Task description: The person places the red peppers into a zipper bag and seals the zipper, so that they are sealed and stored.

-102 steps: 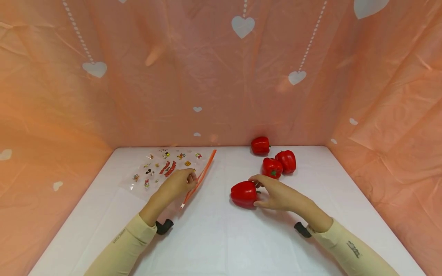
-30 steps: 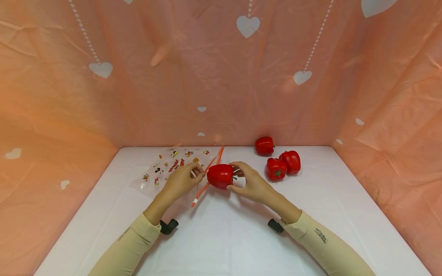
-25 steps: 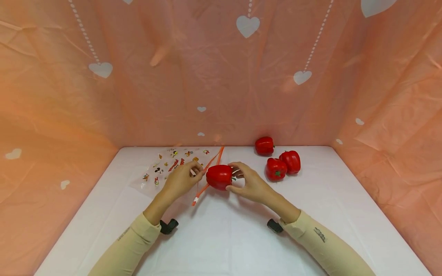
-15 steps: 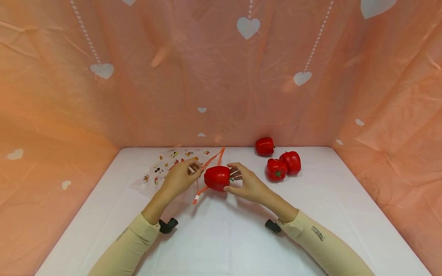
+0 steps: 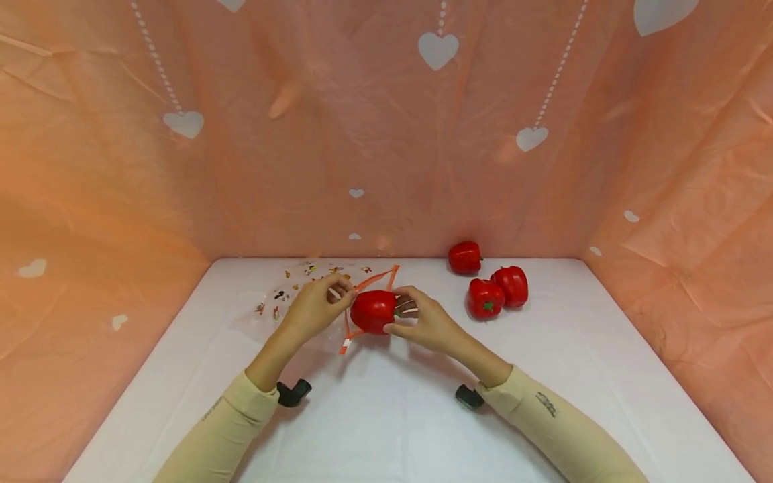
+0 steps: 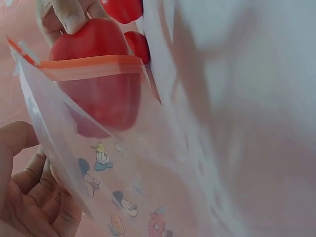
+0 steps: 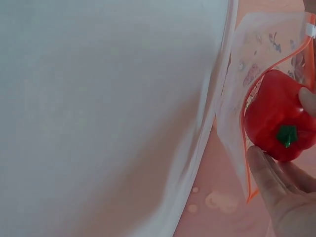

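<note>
My right hand [image 5: 427,323] grips a red bell pepper [image 5: 372,312] around its stem end, thumb on one side and fingers on the other. The pepper's blunt end sits inside the mouth of a clear zip bag [image 6: 143,168] with cartoon prints and an orange zip strip [image 6: 94,61]. In the left wrist view the lower part of the pepper shows through the plastic. My left hand [image 5: 315,307] pinches the bag's edge at the mouth, which gapes around the pepper. The green stem [image 7: 287,135] faces my right palm.
Two red bell peppers [image 5: 485,299] [image 5: 510,286] touch each other to the right on the white table [image 5: 374,416]. A third pepper [image 5: 465,257] lies farther back by the peach curtain [image 5: 398,168]. Dark wrist-camera mounts [image 5: 294,393] hang under both wrists.
My right hand has picked the pepper up from the table and carried it left into the bag's mouth. My left hand has lifted the bag's edge, and the mouth has widened.
</note>
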Demonstrator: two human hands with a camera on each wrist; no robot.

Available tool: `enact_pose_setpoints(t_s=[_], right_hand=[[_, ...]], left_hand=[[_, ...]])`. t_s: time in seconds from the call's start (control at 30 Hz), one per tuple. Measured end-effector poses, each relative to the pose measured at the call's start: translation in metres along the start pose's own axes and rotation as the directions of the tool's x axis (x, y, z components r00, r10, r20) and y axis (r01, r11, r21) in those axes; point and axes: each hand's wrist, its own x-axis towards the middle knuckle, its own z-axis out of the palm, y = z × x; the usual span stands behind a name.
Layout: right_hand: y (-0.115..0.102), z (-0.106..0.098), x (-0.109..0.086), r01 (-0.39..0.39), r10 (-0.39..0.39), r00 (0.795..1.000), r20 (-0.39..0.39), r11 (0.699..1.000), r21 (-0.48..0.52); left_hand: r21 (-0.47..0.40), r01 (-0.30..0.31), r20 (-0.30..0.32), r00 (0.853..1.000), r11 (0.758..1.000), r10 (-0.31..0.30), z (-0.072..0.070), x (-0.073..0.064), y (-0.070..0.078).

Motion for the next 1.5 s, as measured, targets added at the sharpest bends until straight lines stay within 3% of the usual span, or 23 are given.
enact_pose_setpoints(t_s=[0.47, 1.17, 1.5], right_hand=[[-0.007, 0.013, 0.008, -0.038, 0.039, 0.999, -0.011, 0.997, 0.074], [-0.009, 0.026, 0.022, -0.076, 0.079, 0.996, -0.029, 0.992, 0.103], [-0.007, 0.028, 0.025, -0.032, 0.033, 0.999, 0.003, 0.968, 0.247]], left_hand=[[-0.085, 0.002, 0.007, 1.000, 0.996, -0.002, 0.000, -0.001, 0.001], [-0.093, 0.008, -0.006, 1.000, 0.996, -0.009, -0.002, -0.002, 0.003], [-0.049, 0.004, -0.004, 1.000, 0.999, -0.005, -0.001, -0.001, 0.004]])
